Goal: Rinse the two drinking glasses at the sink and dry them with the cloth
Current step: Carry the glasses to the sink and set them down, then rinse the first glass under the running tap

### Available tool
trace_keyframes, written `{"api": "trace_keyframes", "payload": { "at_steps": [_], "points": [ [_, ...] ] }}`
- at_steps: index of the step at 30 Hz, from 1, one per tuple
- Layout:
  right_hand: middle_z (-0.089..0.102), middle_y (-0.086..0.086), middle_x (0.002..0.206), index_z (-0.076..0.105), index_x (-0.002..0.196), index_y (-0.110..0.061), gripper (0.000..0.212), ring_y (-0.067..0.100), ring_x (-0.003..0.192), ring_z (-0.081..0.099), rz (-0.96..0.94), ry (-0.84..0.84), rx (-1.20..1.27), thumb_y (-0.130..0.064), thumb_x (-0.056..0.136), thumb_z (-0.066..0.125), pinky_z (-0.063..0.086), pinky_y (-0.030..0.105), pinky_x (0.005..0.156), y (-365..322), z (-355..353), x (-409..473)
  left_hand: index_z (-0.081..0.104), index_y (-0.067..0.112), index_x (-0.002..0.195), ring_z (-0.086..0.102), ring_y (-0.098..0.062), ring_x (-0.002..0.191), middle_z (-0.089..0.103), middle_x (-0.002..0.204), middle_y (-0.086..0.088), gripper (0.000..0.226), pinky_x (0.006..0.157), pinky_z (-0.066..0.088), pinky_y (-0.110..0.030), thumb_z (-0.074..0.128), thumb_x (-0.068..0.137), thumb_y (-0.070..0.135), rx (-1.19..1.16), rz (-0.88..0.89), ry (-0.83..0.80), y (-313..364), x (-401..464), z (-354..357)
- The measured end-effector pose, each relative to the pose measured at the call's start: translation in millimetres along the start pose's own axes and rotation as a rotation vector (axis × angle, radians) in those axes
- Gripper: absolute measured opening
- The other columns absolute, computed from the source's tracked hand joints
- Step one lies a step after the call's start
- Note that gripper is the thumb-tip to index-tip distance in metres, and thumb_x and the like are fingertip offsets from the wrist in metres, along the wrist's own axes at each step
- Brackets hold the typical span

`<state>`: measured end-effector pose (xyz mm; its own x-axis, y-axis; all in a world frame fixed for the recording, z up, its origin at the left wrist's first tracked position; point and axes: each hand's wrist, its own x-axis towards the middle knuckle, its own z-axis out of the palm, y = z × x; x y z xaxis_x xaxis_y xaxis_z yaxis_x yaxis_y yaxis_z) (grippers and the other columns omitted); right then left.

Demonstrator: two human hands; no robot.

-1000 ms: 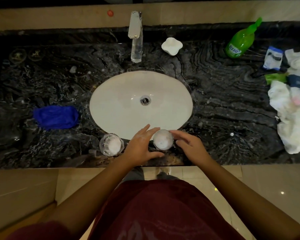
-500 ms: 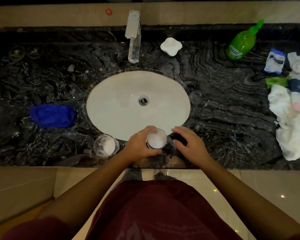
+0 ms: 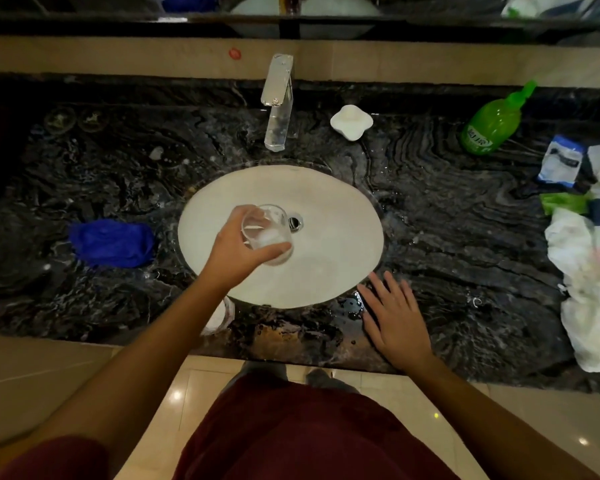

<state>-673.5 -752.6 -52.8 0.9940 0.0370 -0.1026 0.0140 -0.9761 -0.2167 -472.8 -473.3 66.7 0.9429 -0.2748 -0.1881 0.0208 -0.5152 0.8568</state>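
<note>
Now we have lifted one glass [image 3: 267,235] off the bench [image 3: 447,237] over the sink [image 3: 326,265], left hand [image 3: 238,247] fingers wrapped round it; our right hand [image 3: 394,317] has let go, fingers spread empty; rinsing can begin.

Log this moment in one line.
left hand: holds glass over sink | right hand: open, on counter | tap: off

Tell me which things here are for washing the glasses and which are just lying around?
For the job: glass held by the left hand, second glass on the counter, sink, tap, blue cloth.

Lying about: green bottle, white dish, white rags, blue packet.
</note>
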Motion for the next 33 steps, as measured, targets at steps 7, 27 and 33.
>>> {"api": "trace_keyframes", "payload": {
  "at_steps": [7,27,33],
  "points": [
    [0.060,0.004,0.133,0.066,0.122,-0.023,0.038,0.030,0.130,0.050,0.113,-0.072,-0.045,-0.036,0.089,0.052,0.037,0.051,0.105,-13,-30,34,0.052,0.025,0.130,0.062,-0.015,0.115,0.065,0.123,0.005,0.078,0.102,0.051,-0.041,0.090,0.066,0.046,0.036,-0.033,0.070,-14,65,-20],
    [0.046,0.000,0.158,0.058,0.142,-0.027,0.054,0.028,0.115,0.061,-0.037,0.445,0.229,-0.057,0.098,0.051,0.048,0.047,0.090,-83,-135,375,0.055,0.023,0.127,0.065,-0.012,0.110,0.068,0.118,0.010,0.069,0.096,0.054,-0.034,0.093,0.070,0.035,-0.021,0.007,-0.174,-62,185,11],
    [0.046,-0.004,0.157,0.058,0.142,-0.031,0.052,0.007,0.135,0.046,-0.041,0.435,0.311,-0.057,0.097,0.052,0.040,0.034,0.089,-76,-135,386,0.054,0.025,0.127,0.063,-0.009,0.110,0.067,0.119,0.013,0.072,0.087,0.049,-0.023,0.093,0.069,0.038,-0.022,-0.011,-0.189,-67,197,22]
  ]
}}
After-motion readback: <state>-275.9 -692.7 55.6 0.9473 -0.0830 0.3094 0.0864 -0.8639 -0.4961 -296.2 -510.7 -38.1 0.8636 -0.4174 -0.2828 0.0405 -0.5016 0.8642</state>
